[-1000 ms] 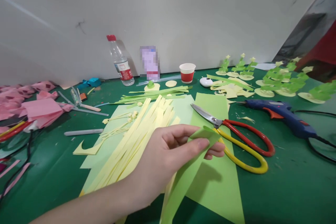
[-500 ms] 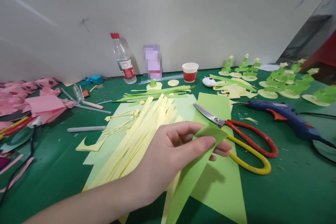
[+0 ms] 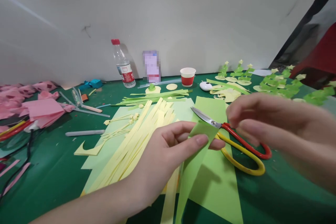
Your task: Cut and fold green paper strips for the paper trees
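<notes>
My left hand (image 3: 170, 157) pinches a green paper strip (image 3: 193, 171) between thumb and fingers, its lower end hanging toward me. Under the strip lies a larger green paper sheet (image 3: 223, 189). Scissors (image 3: 210, 120) with one red and one yellow handle rest on that sheet, blades pointing to the upper left. Over the red handle hovers my right hand (image 3: 275, 129), blurred, its thumb and fingers curved and apart; whether it touches the handle I cannot tell. Left of the held strip, a bundle of pale yellow paper strips (image 3: 133, 143) lies on light green sheets (image 3: 91, 161).
Along the wall stand a water bottle (image 3: 124, 66), a blurred-out phone (image 3: 151, 66) and a paper cup (image 3: 188, 77). Small green paper trees (image 3: 240, 71) stand at the back right. Pink paper pieces (image 3: 44, 110) lie left, beside a grey stick (image 3: 85, 133).
My right hand has come into view from the right, over the scissors' handles, and hides the glue gun. My left hand keeps its hold on the green strip.
</notes>
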Motion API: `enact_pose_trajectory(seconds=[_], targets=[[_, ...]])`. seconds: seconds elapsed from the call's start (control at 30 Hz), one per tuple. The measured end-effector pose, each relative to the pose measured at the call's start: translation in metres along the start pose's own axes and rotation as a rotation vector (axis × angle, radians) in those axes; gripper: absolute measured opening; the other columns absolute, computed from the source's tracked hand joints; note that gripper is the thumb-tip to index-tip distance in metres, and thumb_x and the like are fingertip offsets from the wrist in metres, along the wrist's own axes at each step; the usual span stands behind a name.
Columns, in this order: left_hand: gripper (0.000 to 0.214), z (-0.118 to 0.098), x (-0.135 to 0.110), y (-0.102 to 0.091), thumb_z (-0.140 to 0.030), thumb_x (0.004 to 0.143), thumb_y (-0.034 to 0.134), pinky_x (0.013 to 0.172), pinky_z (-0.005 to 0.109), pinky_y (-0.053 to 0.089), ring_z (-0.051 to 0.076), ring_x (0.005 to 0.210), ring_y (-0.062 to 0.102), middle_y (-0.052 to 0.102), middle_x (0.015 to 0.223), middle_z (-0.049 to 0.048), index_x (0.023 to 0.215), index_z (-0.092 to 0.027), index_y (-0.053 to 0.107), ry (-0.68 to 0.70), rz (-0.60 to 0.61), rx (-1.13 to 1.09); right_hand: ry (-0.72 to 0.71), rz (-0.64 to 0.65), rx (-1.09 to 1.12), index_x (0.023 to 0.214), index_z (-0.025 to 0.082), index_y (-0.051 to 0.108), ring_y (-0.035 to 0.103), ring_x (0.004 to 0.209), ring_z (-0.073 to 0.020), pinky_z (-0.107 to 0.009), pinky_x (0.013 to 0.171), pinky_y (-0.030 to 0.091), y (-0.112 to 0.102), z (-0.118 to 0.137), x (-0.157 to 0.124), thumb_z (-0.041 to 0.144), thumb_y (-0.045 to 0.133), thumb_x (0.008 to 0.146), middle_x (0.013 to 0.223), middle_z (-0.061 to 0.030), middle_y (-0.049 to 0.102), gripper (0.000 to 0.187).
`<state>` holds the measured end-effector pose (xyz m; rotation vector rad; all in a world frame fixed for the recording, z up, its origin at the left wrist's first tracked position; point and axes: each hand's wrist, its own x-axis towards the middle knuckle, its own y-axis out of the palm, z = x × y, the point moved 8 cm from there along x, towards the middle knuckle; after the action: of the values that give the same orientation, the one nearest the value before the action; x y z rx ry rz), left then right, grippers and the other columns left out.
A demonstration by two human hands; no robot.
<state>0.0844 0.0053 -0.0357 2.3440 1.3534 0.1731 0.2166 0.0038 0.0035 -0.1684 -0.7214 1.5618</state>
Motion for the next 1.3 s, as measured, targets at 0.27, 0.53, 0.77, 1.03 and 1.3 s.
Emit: enact_pose_trajectory(seconds=[0.27,0.53,0.77,1.03,1.3], targets=[[0.006,-0.002,-0.006,-0.001,-0.018,0.075,0.063,0.057,0.014,0.046,0.008,0.06,0.06,0.063,0.057,-0.0063,0.07,-0.02,0.066,0.032,-0.063,0.185,0.045,0.196,0.08,0.064,0.022,0.056,0.046,0.048,-0.0111,-0.02,0.039,0.037,0.027,0.012,0.002,0.034,0.055,0.074,0.057,0.0001,0.053,0.016],[0.013,-0.02,-0.009,-0.006,-0.023,0.071,0.065,0.058,0.018,0.045,0.012,0.062,0.056,0.065,0.063,-0.005,0.058,-0.021,0.066,0.156,-0.185,0.483,0.02,0.217,0.087,0.065,0.023,0.053,0.045,0.047,-0.0094,-0.018,0.04,0.038,0.031,0.012,-0.003,0.024,0.053,0.073,0.057,0.0022,0.05,0.008],[0.014,-0.02,-0.011,-0.007,-0.022,0.071,0.065,0.053,0.016,0.043,0.009,0.056,0.052,0.062,0.058,-0.0068,0.057,-0.023,0.067,0.165,-0.183,0.475,0.051,0.237,0.129,0.066,0.023,0.054,0.049,0.052,-0.0093,-0.016,0.041,0.041,0.032,0.013,-0.006,0.024,0.054,0.073,0.061,0.0021,0.053,0.008],[0.016,-0.021,-0.008,-0.008,-0.021,0.071,0.064,0.05,0.015,0.042,0.008,0.053,0.049,0.06,0.055,-0.007,0.055,-0.022,0.066,0.172,-0.192,0.491,0.117,0.311,0.167,0.067,0.023,0.055,0.051,0.054,-0.0105,-0.018,0.044,0.042,0.039,0.009,-0.004,0.029,0.052,0.075,0.063,0.0007,0.056,0.011],[0.017,-0.022,-0.011,-0.006,-0.016,0.072,0.062,0.045,0.011,0.037,0.003,0.043,0.036,0.051,0.047,-0.0092,0.056,-0.021,0.066,0.191,-0.172,0.509,0.182,0.252,0.167,0.061,0.02,0.055,0.05,0.05,-0.0115,-0.019,0.04,0.039,0.038,0.009,-0.004,0.032,0.05,0.069,0.059,-0.0015,0.054,0.016]])
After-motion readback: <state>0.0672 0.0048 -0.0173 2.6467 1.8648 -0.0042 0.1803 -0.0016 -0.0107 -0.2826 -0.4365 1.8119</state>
